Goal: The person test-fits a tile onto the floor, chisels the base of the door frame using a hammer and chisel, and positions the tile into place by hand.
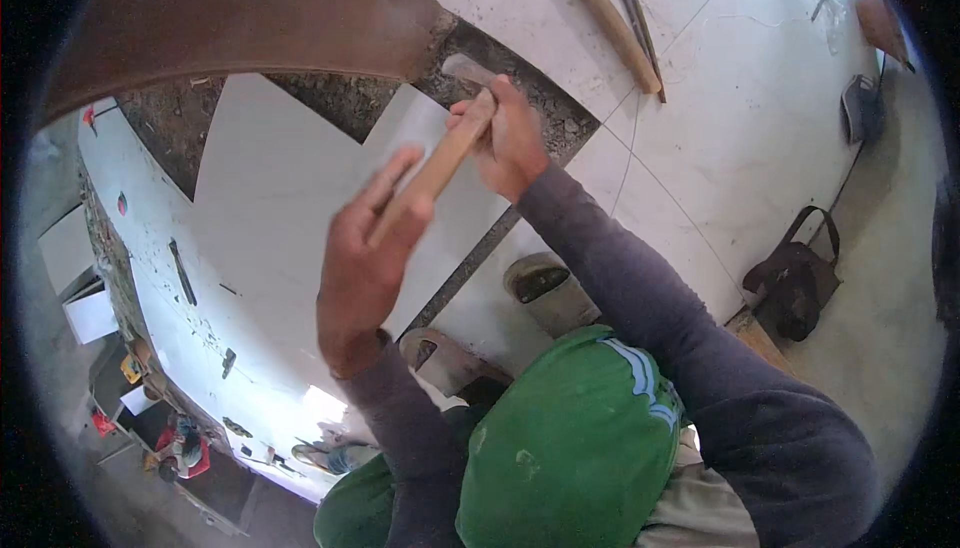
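Observation:
My right hand (515, 138) is closed around the upper end of a wooden-handled tool (450, 160). A pale flat metal piece (468, 70) sticks out beyond that fist, over a strip of broken, rough base (565, 113); whether it belongs to the tool is hidden by my fingers. My left hand (365, 258), blurred by motion, is around the lower part of the handle, with the thumb on one side and the fingers on the other. Beneath both hands lies a large white tile (270, 208) with a pointed notch cut in its far edge.
A brown curved surface (250, 18) fills the far left. On the tiles at the far right lie a wooden-handled hammer (610, 23) and dark bars (635, 18). A black bag (797, 283) is at right, a dark pincer-like tool (183, 273) at left. Another person (182, 443) is lower left.

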